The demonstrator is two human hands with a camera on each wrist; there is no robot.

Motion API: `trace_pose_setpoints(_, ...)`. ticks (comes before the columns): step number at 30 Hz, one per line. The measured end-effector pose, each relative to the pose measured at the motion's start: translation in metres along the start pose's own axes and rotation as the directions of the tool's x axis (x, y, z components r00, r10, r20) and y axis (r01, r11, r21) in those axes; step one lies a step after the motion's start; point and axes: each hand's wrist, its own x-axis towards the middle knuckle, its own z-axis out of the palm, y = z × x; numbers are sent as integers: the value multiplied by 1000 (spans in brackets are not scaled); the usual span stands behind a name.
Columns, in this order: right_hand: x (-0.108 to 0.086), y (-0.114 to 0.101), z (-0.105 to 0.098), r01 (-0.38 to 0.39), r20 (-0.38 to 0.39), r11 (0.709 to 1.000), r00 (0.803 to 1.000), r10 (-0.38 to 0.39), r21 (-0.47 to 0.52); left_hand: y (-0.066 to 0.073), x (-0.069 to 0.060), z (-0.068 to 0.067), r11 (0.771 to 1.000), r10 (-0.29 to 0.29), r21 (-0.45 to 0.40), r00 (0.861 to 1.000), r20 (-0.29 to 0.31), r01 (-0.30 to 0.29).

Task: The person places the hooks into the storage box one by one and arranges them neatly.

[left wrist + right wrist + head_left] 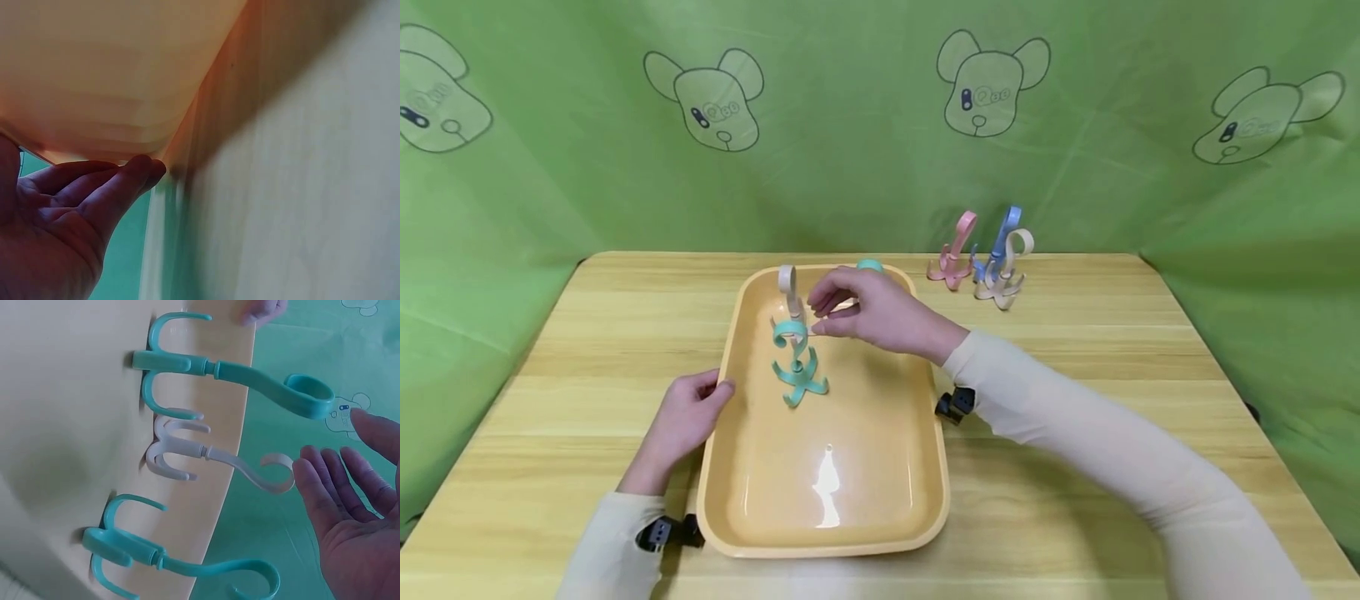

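A yellow tray (865,467) holds a white hook hanger (787,283) and a teal hook hanger (800,379) in its left half; another teal one (870,265) is mostly hidden behind my right hand (880,312). In the right wrist view, a white hanger (181,447) stands between a teal hanger (169,362) and another teal hanger (125,544). My right hand (353,500) is beside the white one's curled top, fingers loosely extended and holding nothing. With the thumb over its left rim, my left hand (688,412) grips the tray; its fingers (119,187) lie underneath.
On the wooden table (1075,350), at the back right beyond the tray, stand a pink hanger (952,271), a blue hanger (1003,233) and a pale hanger (1000,287). A green curtain (865,183) with printed bear heads surrounds the table's back and sides.
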Motion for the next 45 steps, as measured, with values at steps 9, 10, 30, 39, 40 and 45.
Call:
trace_pose_setpoints(9, -17, 4, -19, -64, -82, 998, 995, 63, -7, 2, 0, -1, 1000, -2, 6, 1000, 17, 2)
trace_pose_setpoints(10, -19, 4, -21, -64, -89, 998, 994, 64, -3, 2, -1, -1, 1000, -1, 8, 1000, 15, 1)
trace_pose_setpoints(30, -47, 14, -72, -114, -284, 993, 952, 115, 21, 3, -1, -4, 1000, -4, 24, 1000, 4, 4)
trace_pose_setpoints(39, -61, 22, -93, -144, -331, 990, 933, 140, 14, 5, -2, -3, 1000, -14, 26, 1000, 14, 14)
trace_pose_setpoints(40, -63, 22, -96, -152, -344, 988, 927, 149, 18, 5, -2, -3, 999, -13, 31, 1000, 16, 12)
trace_pose_setpoints(45, -72, 26, -107, -192, -400, 981, 900, 174, -4, 4, -1, -3, 999, -19, 40, 1000, 25, 18)
